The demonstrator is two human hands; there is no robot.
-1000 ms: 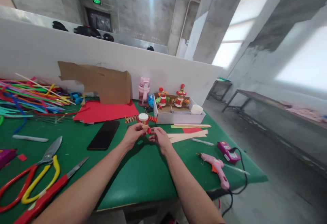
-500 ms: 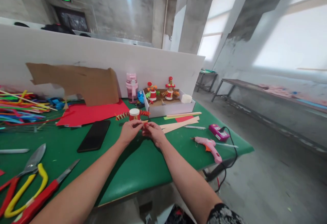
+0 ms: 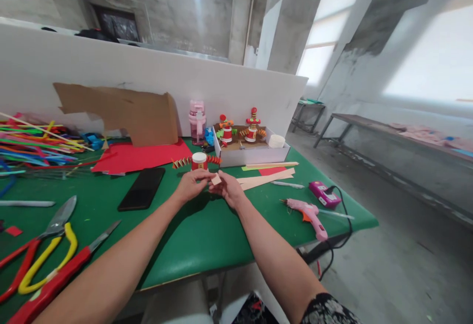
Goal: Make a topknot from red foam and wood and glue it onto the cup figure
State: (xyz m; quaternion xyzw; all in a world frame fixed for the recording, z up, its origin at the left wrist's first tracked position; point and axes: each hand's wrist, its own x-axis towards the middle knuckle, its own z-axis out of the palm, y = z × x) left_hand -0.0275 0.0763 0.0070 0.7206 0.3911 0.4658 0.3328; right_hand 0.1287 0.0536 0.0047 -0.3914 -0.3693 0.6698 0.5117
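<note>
My left hand (image 3: 190,184) and my right hand (image 3: 229,190) meet over the green table (image 3: 207,245), fingers pinched together on a small pale paper piece (image 3: 216,179). Just behind them stands a small red figure with a white cap (image 3: 199,160) and folded orange paper arms. Pale paper strips (image 3: 266,178) lie to the right of my right hand.
A pink glue gun (image 3: 308,214) with its cord lies near the table's right edge. A black phone (image 3: 141,188), red paper (image 3: 142,156), cardboard (image 3: 121,112), coloured straws (image 3: 33,142) and scissors (image 3: 40,255) lie left. A white box (image 3: 254,154) holds finished figures; a pink bottle (image 3: 197,121) stands beside it.
The camera view has shifted a little. A red scrap was between my fingers earlier; a small pale piece now shows between both hands, which stay close together.
</note>
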